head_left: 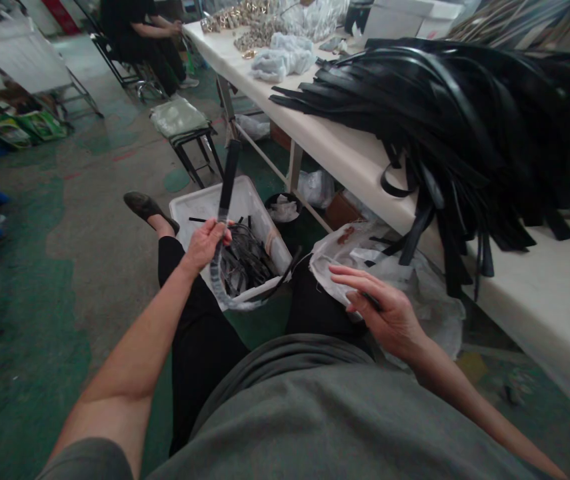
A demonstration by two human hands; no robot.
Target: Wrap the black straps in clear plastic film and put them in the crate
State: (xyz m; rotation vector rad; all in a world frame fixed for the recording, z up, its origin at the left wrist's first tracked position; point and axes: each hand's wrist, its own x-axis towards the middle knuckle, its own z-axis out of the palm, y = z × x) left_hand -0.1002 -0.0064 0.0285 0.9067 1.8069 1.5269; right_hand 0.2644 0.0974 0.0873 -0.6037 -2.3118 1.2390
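Note:
My left hand (205, 245) is closed around a long black strap (229, 177), pinching it between thumb and fingers. One end of the strap stands up above the hand, and the rest curves down, blurred, over the near rim of a white plastic bin (192, 200). Inside that bin lies a tangle of thin black strips (247, 257). My right hand (387, 313) hovers over a white woven sack (327, 250), its fingers stretched out and apart from the strap. A dark patch shows between its thumb and palm; I cannot tell whether that is a thing or shadow.
A big heap of black straps (439, 100) hangs over the edge of the long pale table (525, 313) at right. Metal parts (259, 30) and plastic bags (285, 57) lie farther back. A cushioned stool (179, 117) stands ahead; another person (137, 33) sits beyond.

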